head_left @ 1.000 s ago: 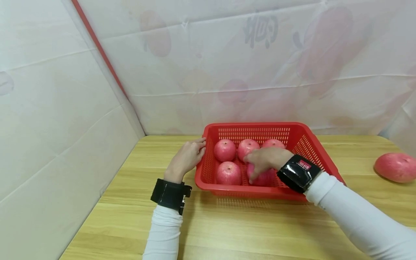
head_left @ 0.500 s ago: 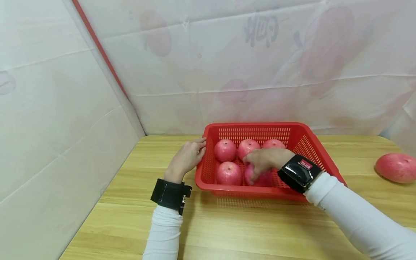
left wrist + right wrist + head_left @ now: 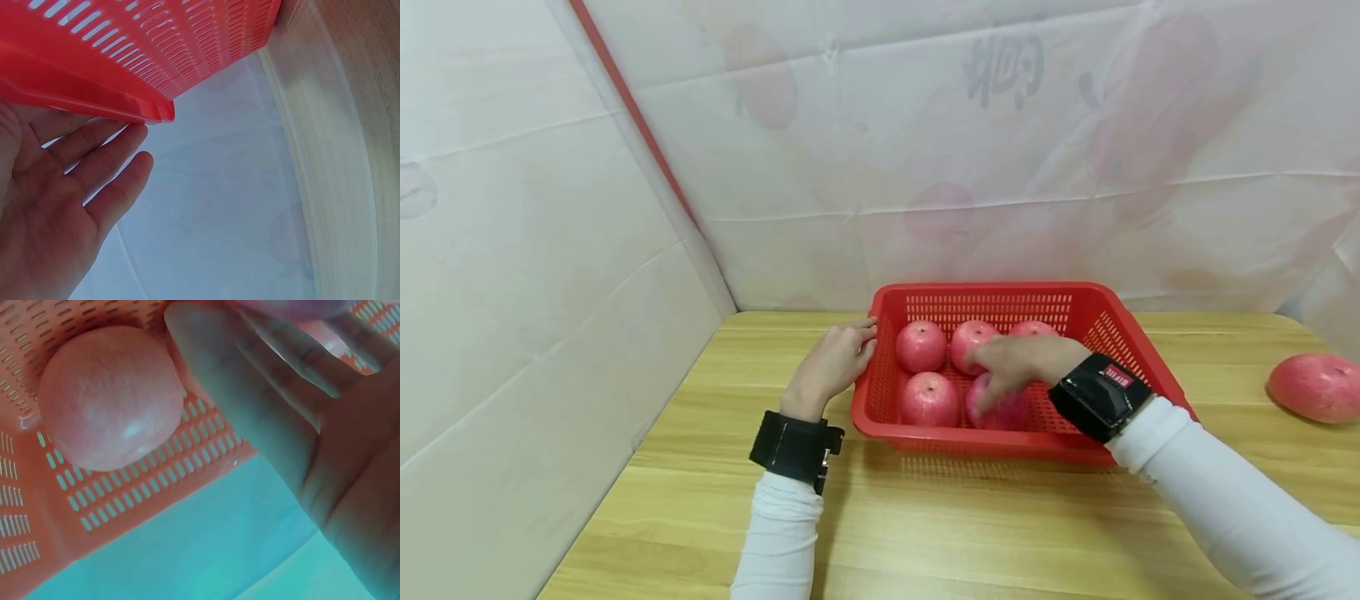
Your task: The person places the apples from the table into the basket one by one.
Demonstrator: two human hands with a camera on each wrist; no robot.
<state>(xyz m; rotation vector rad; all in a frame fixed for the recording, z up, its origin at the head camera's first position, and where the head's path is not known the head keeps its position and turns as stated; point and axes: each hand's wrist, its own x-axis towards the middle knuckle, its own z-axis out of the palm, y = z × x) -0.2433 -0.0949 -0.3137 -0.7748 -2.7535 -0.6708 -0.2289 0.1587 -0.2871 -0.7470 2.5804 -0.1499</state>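
Note:
A red plastic basket (image 3: 992,446) with slotted walls holds several pink-red apples. Two front apples lie near its close wall: the left one (image 3: 929,400) is in full view, and the right one (image 3: 1011,412) sits partly under my right hand (image 3: 1026,362). The fingers of that hand are spread and fairly straight over this apple. In the right wrist view, an apple (image 3: 112,400) lies by the basket wall, beside the extended fingers. My left hand (image 3: 831,362) rests at the basket's left rim; in the left wrist view its straight fingers (image 3: 100,159) touch the rim from outside.
Behind the front pair, a row of apples (image 3: 920,346) lies along the basket's far side. Another pink-red fruit (image 3: 1317,387) is on the wooden table (image 3: 700,500) at far right. Printed white sheets (image 3: 850,167) hang behind the table and on the left.
The front right apple has shifted slightly left under my right hand. That hand has then eased up and right, off the apple. My left hand stays at the rim.

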